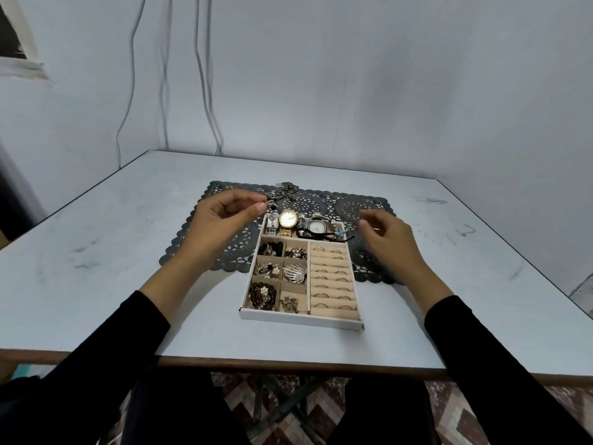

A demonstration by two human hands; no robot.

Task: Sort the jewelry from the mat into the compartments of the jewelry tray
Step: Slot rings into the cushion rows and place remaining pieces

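A white jewelry tray (298,318) lies on the table, its far end on a dark lace mat (353,200). Watches (288,219) fill its far compartment, beads and brooches the small left compartments, rings (332,274) the slotted right section. My left hand (221,220) hovers above the tray's far left corner and pinches a small piece with a black bead (271,206) between thumb and forefinger. A dark chain (286,191) lies on the mat just beyond. My right hand (385,234) floats to the right of the tray, fingers loosely curled, holding nothing.
The light table (112,252) runs to a wall behind and to the right. Its front edge is close to my lap. Cables hang down the wall at the back left.
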